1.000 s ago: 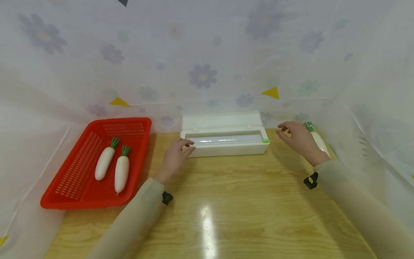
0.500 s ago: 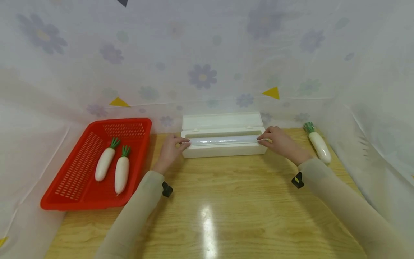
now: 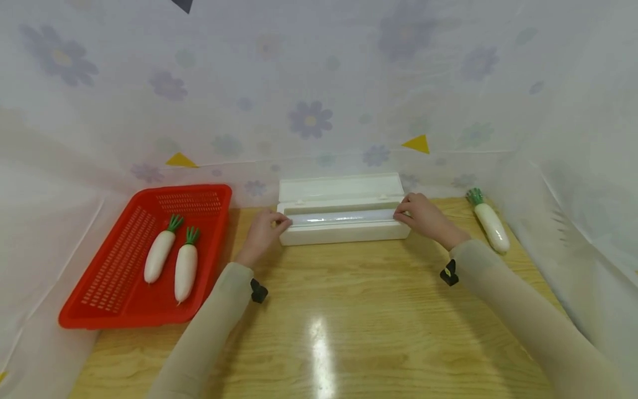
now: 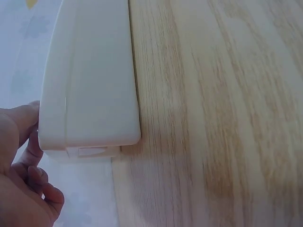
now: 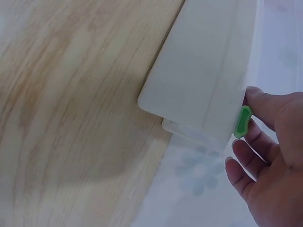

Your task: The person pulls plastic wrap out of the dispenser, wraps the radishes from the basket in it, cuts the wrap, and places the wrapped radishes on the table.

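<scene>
A white cling film dispenser box stands on the table with its lid raised. Across its opening lies shiny clear cling film. At the left end, my left hand pinches the film's edge between thumb and forefinger. My right hand pinches the film at the opposite end, its other fingers bent loosely. A green slider on the box sits beside the right thumb in the right wrist view. In the left wrist view, the box hides the left fingertips in part.
A red plastic basket at the left holds two white radishes with green tops. Another radish, shiny as if wrapped, lies near the table's right edge. Flower-patterned white sheeting surrounds the wooden table.
My right hand has moved left from beside the wrapped radish to the box's right end and taken the film. My left hand has closed on the left end of the film.
</scene>
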{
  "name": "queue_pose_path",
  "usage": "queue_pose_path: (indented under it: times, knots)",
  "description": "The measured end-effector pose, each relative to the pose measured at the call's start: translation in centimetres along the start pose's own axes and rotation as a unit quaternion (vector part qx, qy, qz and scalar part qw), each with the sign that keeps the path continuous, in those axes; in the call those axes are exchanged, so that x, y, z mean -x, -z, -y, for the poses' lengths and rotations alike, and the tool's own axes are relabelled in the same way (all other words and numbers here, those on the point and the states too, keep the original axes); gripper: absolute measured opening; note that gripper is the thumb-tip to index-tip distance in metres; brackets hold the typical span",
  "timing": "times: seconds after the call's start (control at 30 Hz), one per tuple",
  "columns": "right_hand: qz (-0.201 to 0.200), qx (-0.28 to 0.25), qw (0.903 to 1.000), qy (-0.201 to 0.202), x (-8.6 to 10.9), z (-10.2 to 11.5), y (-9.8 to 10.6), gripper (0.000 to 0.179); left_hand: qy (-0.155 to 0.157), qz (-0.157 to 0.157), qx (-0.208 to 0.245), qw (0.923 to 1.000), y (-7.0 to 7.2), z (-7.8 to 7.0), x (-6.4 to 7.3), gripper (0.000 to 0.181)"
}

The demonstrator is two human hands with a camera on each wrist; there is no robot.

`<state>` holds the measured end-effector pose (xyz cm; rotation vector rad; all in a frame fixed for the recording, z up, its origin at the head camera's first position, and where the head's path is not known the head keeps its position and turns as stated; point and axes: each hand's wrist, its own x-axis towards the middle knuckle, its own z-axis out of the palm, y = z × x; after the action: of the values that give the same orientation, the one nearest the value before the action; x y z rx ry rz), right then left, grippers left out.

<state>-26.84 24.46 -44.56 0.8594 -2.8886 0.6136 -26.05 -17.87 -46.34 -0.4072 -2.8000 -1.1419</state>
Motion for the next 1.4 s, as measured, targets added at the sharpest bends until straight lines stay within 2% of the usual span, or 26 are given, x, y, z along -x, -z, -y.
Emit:
queue_pose_path:
  times: [0.17,0.3,0.4,0.53,0.67,0.77,0.97,1.1,1.27,1.4]
  knots:
    - [0.002,0.029,0.9996,0.006,-0.7,0.5,0.1,0.014,-0.022,-0.023,0.002,0.9995,-0.2,0.1,-0.4,0.018]
    - [-0.002,0.015,0.9999,0.001,-1.2,0.7,0.2,0.019,-0.042,-0.042,0.01,0.9982,-0.3,0.1,-0.9,0.019]
    - [0.007,-0.003,0.9998,-0.021,-1.4,0.5,0.3,0.022,-0.027,-0.032,0.022,0.9989,0.0,-0.1,-1.3,0.018]
    - [0.017,-0.009,0.9991,-0.038,-1.7,0.1,0.3,0.021,0.008,-0.008,0.037,0.9993,0.4,-0.2,-1.5,0.017]
    - [0.007,-0.055,0.9963,-0.067,-1.7,-0.3,0.4,0.014,0.03,-0.007,0.061,0.9976,0.5,-0.1,-1.5,0.016]
    - [-0.007,-0.099,0.9904,-0.096,-1.5,-0.6,0.4,0.015,0.056,-0.01,0.094,0.9939,0.5,-0.1,-1.3,0.017]
    - [-0.027,-0.137,0.9811,-0.134,-1.4,-1.1,0.4,0.025,0.093,-0.024,0.149,0.9841,0.5,0.0,-1.6,0.019]
    - [-0.025,-0.157,0.9752,-0.154,-1.4,-1.3,0.3,0.029,0.107,-0.034,0.166,0.9797,0.6,0.1,-1.6,0.021]
    - [-0.033,-0.197,0.9632,-0.18,-1.5,-1.5,0.2,0.033,0.116,-0.036,0.175,0.9771,1.2,-0.4,-1.4,0.022]
    - [-0.058,-0.196,0.9652,-0.163,-1.6,-1.6,0.4,0.032,0.115,-0.041,0.185,0.9751,1.6,-0.7,-1.5,0.023]
